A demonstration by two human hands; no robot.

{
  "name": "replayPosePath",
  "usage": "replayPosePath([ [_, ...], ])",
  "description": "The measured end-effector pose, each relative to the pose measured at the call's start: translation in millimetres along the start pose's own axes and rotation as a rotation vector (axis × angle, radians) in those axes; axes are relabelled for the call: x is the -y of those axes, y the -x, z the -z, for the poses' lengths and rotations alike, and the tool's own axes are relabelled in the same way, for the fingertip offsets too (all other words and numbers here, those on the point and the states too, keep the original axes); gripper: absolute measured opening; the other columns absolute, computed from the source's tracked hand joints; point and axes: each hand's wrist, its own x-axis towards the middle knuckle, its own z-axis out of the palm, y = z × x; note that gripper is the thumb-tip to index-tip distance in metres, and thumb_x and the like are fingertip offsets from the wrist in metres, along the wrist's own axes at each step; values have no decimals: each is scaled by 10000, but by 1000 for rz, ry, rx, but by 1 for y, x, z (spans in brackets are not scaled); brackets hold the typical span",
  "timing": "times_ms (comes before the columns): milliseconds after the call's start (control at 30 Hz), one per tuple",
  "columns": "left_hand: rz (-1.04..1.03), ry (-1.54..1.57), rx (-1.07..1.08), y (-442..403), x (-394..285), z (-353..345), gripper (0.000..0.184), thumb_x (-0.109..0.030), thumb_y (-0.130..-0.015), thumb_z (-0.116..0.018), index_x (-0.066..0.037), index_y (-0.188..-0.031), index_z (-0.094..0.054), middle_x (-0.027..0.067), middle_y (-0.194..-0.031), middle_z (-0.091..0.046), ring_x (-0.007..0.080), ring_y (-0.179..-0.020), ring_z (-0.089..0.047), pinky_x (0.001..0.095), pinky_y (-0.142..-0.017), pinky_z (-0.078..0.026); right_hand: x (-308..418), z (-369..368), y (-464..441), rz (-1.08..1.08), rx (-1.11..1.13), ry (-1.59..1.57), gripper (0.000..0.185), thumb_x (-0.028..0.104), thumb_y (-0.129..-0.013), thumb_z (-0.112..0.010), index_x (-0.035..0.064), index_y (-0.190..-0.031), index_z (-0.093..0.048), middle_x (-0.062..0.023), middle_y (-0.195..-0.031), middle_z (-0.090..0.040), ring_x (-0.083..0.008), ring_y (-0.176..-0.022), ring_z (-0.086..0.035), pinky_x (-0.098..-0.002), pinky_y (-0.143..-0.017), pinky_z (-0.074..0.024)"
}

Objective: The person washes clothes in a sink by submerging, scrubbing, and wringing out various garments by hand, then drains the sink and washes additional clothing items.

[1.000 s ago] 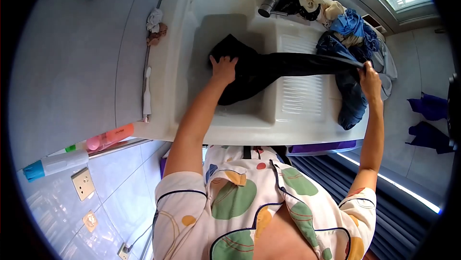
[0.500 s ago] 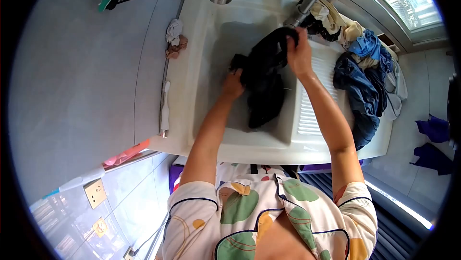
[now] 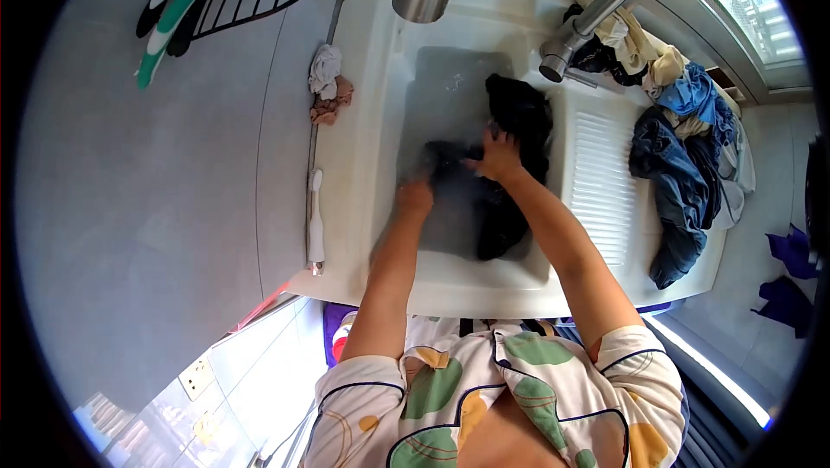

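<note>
A black garment (image 3: 521, 118) lies bunched in the cloudy water of the white sink basin (image 3: 538, 274), along its right side, with part of it under water toward the middle. My right hand (image 3: 499, 157) rests on the garment with its fingers spread. My left hand (image 3: 416, 195) is partly in the water at the left of the basin, beside the sunken part of the cloth; its fingers are hidden by the murky water.
A ribbed washboard (image 3: 601, 182) adjoins the basin. Dark blue jeans (image 3: 674, 200) and other clothes (image 3: 692, 92) are piled at the right. A faucet (image 3: 566, 46) overhangs the back. White cloth (image 3: 325, 70) and a toothbrush (image 3: 316, 221) are on the left ledge.
The black garment, earlier stretched right over the washboard, is now down in the basin water. My right hand has come left from the jeans onto it. The camera view has shifted.
</note>
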Motion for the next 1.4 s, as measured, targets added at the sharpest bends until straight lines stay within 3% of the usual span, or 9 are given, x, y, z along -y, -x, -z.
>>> replayPosePath([
  [200, -36, -322, 54, 6, 2, -4, 447, -179, -767, -410, -107, -1204, -346, 133, -1203, -381, 303, -1101, -376, 405, -877, -342, 3, -67, 19, 751, -440, -72, 468, 97, -729, -451, 126, -1185, -352, -193, -1203, -328, -390, -1051, -364, -400, -907, -302],
  [400, -104, -135, 242, 29, -9, 29, 403, -177, -751, -470, -60, -1133, -413, 141, -1112, -443, 298, -1000, -445, 403, -807, -379, 17, -84, 43, 242, -29, -191, 462, -3, -698, -436, 161, -1130, -436, -169, -1222, -305, -379, -1020, -394, -415, -845, -360],
  [533, -267, -230, 184, 44, -10, 44, 321, -150, -750, -492, -25, -1045, -479, 172, -972, -537, 271, -850, -555, 371, -696, -451, 7, -95, 49, 166, -305, -183, 432, 1, -644, -480, 155, -1047, -474, -161, -1077, -445, -360, -915, -462, -412, -798, -388],
  [600, -138, 492, 305, 52, -16, 74, 276, -135, -727, -547, 5, -958, -489, 140, -811, -564, 208, -601, -588, 303, -540, -465, -5, -62, 44, 50, -20, -588, 296, 5, -582, -510, 98, -863, -509, -157, -863, -535, -341, -798, -509, -372, -720, -418],
  [833, -372, 487, -4, 115, -68, 214, 202, -140, -705, -597, 17, -806, -521, 55, -625, -528, 106, -492, -486, 244, -465, -402, -59, 103, 52, 266, -321, -1238, 143, -81, -568, -401, 45, -635, -390, -88, -542, -445, -182, -380, -459, -317, -381, -381],
  [933, -534, 426, -254, 136, -85, 256, 204, -158, -700, -616, -1, -807, -543, 39, -621, -518, 113, -559, -483, 237, -517, -402, -57, 195, 76, 439, -580, -844, 148, -48, -552, -392, 35, -666, -440, -144, -584, -437, -230, -623, -475, -304, -584, -379],
  [1100, -826, 278, -645, 173, -88, 305, 216, -134, -687, -640, -8, -837, -548, 30, -709, -513, 118, -673, -478, 218, -630, -384, -51, 306, 119, 578, -800, -963, 169, -66, -591, -357, 31, -636, -488, 20, -537, -406, -73, -543, -373, -218, -453, -308],
  [1200, -591, 542, -461, 205, -88, 311, 197, -62, -664, -623, -7, -836, -543, 20, -741, -507, 92, -696, -465, 203, -633, -368, -58, 342, 136, 615, -840, -780, 184, 88, -743, -418, -22, -704, -562, -121, -693, -553, -173, -593, -517, -285, -517, -425],
  [1400, -339, 654, -100, 167, -42, 258, 136, -6, -618, -523, -11, -748, -563, -6, -632, -485, 73, -588, -440, 185, -567, -353, -48, 267, 114, 525, -692, -956, 82, 0, -641, -437, 27, -659, -512, -52, -610, -509, -129, -615, -477, -246, -570, -392],
])
